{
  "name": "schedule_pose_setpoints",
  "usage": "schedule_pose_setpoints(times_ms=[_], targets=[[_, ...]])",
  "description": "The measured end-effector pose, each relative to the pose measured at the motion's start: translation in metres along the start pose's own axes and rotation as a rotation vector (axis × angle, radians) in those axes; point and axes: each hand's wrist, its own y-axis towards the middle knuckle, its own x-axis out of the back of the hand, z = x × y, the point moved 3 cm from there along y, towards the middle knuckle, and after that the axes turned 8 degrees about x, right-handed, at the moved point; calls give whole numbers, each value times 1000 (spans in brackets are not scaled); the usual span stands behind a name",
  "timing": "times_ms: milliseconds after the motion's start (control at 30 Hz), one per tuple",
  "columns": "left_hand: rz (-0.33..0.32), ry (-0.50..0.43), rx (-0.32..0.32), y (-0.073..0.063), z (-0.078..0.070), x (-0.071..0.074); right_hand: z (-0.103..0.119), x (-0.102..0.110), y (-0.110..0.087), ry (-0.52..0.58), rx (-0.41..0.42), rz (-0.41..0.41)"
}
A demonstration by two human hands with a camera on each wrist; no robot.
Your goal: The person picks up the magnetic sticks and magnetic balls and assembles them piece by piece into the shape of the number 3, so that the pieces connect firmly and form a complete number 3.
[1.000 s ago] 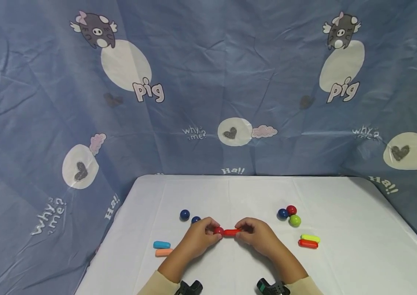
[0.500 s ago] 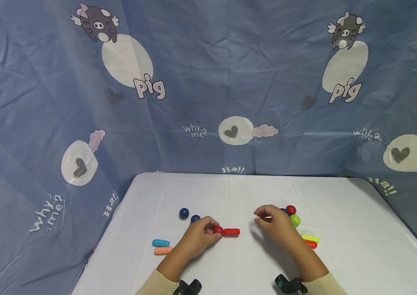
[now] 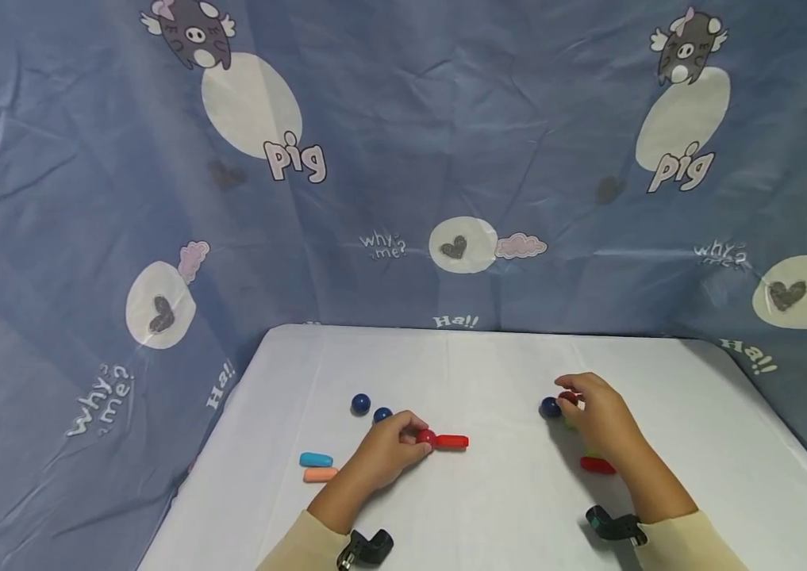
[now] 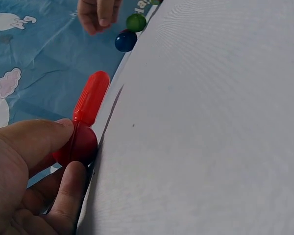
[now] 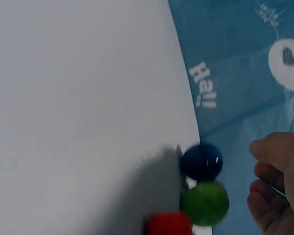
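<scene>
My left hand (image 3: 390,450) pinches a red ball (image 3: 426,438) between thumb and fingers at the middle of the white table. A short red stick (image 3: 452,442) extends rightward from that ball, end against it; the left wrist view shows the two meeting. My right hand (image 3: 596,411) is over a cluster of balls on the right, thumb and fingers apart, holding nothing. Under and beside it are a dark blue ball (image 3: 549,408), a second red ball (image 3: 567,396) partly covered by the fingers, and a green ball (image 5: 206,203), mostly hidden in the head view.
Another red stick (image 3: 597,465) lies below the right wrist, a yellow-green stick mostly hidden behind it. At left are two blue balls (image 3: 360,404), a light blue stick (image 3: 316,460) and an orange stick (image 3: 320,475). A patterned blue cloth (image 3: 374,198) hangs behind the table (image 3: 503,515).
My right hand has let go of the red stick and moved right to the ball cluster. The left hand stays on the red ball; the view has tilted slightly down.
</scene>
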Motion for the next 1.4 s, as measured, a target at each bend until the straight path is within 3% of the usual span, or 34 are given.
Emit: schedule_pose_setpoints(times_ms=[300, 767, 1400], targets=[[-4, 3, 1, 2, 1, -1, -30, 5, -6, -8, -124, 99], [-11, -1, -14, 2, 0, 0, -49, 5, -10, 108, -193, 170], [-16, 0, -22, 2, 1, -1, -53, -4, -27, 139, -208, 135]])
